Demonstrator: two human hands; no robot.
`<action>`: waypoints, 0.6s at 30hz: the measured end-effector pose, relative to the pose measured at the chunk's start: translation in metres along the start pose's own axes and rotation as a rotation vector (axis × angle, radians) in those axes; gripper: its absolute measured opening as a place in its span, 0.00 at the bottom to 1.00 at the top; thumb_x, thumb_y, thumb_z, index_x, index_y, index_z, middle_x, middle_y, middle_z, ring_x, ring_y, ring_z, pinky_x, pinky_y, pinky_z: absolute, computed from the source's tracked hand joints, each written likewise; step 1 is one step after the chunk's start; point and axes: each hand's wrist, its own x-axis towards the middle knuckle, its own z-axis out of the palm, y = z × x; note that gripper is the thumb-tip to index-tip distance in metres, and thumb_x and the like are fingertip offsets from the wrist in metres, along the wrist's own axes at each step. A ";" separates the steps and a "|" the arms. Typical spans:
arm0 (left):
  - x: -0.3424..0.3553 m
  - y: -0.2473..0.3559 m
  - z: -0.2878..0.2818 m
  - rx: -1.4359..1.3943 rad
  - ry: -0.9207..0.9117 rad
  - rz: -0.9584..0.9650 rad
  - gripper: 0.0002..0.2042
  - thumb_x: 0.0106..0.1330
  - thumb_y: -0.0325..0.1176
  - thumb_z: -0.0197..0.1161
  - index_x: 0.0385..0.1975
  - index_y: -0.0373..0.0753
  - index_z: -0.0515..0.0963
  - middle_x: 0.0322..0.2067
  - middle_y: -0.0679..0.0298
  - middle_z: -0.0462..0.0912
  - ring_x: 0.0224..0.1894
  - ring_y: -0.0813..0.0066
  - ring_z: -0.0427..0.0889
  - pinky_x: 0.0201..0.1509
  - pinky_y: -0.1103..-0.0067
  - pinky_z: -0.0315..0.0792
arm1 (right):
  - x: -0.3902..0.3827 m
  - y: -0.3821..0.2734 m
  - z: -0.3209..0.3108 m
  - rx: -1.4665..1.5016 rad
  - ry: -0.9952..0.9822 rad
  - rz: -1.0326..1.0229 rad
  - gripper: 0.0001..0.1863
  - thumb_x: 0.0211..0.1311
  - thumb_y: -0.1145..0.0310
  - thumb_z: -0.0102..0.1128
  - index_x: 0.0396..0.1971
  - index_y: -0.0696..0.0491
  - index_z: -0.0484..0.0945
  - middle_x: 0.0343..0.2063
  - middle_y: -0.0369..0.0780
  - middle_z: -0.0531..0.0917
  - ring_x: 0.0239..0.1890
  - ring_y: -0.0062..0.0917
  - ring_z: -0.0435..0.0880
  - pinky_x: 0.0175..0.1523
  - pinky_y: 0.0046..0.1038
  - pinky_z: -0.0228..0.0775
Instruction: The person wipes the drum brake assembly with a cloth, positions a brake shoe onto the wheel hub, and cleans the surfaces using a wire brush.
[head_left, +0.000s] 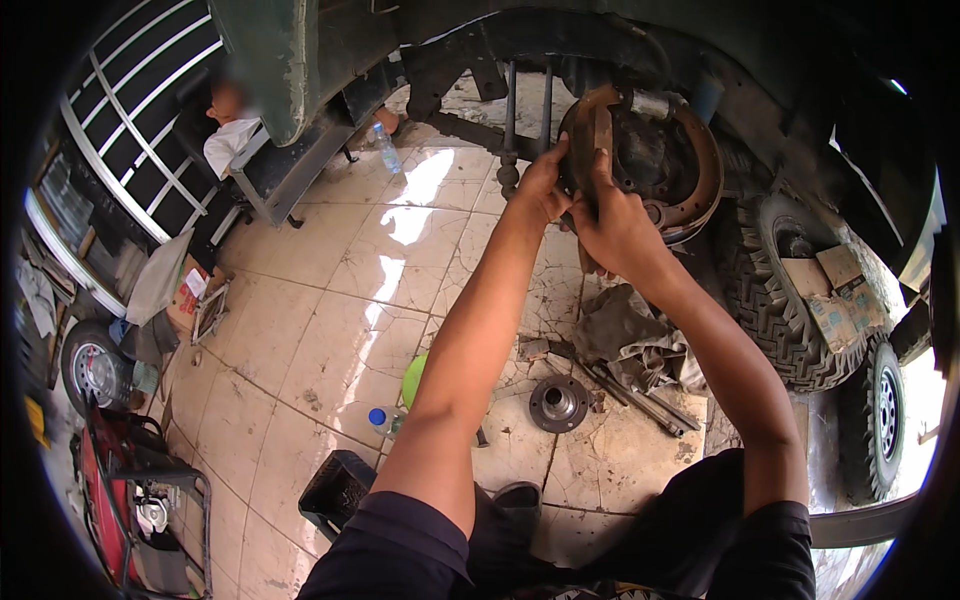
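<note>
In the head view, a rusty drum brake assembly (690,170) is mounted under the dark vehicle, with curved shoes and a small cylinder at its top. Both hands are at the left brake shoe (601,125). My left hand (545,185) grips its outer left side with fingers closed, partly hidden behind it. My right hand (612,225) is lower and to the right, thumb up against the shoe's face and fingers curled beneath. A round flanged hub (558,403) lies on the tiles below, beside metal bars (640,405) and a crumpled cloth (625,325).
A seated person (232,140) is at upper left by a metal bench (280,180) and bottle (385,145). Large tyres (750,310) stand at right, a red machine (115,500) at lower left. A black tray (335,495) and small bottle (385,420) are near my left arm.
</note>
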 end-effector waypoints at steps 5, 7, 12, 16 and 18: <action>0.006 -0.004 0.006 0.012 0.054 -0.001 0.25 0.69 0.51 0.58 0.59 0.40 0.70 0.55 0.59 0.76 0.59 0.61 0.72 0.57 0.56 0.72 | 0.055 0.019 -0.018 -0.107 0.099 0.132 0.38 0.60 0.60 0.51 0.65 0.68 0.55 0.30 0.64 0.80 0.37 0.57 0.82 0.47 0.46 0.77; 0.000 -0.005 0.018 0.026 0.071 0.009 0.26 0.68 0.52 0.59 0.59 0.41 0.69 0.56 0.60 0.74 0.60 0.62 0.70 0.53 0.56 0.73 | 0.069 0.029 -0.016 -0.153 0.187 0.121 0.38 0.60 0.58 0.51 0.65 0.67 0.55 0.30 0.64 0.80 0.38 0.58 0.82 0.48 0.48 0.76; 0.001 -0.004 -0.002 0.022 0.033 0.011 0.25 0.68 0.52 0.59 0.56 0.41 0.71 0.54 0.59 0.75 0.60 0.63 0.71 0.54 0.58 0.74 | 0.036 0.010 0.010 -0.149 0.126 0.078 0.39 0.60 0.57 0.51 0.66 0.65 0.55 0.29 0.62 0.81 0.39 0.59 0.82 0.50 0.49 0.74; 0.008 -0.003 -0.017 0.032 -0.044 0.031 0.27 0.67 0.54 0.59 0.59 0.41 0.69 0.56 0.59 0.73 0.61 0.62 0.70 0.54 0.55 0.73 | 0.042 0.010 0.004 -0.163 0.106 0.078 0.39 0.60 0.55 0.50 0.66 0.64 0.55 0.30 0.61 0.82 0.39 0.58 0.82 0.50 0.49 0.74; 0.010 -0.009 0.003 0.071 0.056 0.021 0.29 0.67 0.55 0.59 0.60 0.41 0.69 0.58 0.59 0.72 0.61 0.61 0.69 0.55 0.53 0.71 | 0.058 0.029 -0.015 -0.171 0.107 0.104 0.39 0.61 0.52 0.49 0.67 0.62 0.56 0.33 0.61 0.82 0.40 0.58 0.82 0.50 0.48 0.75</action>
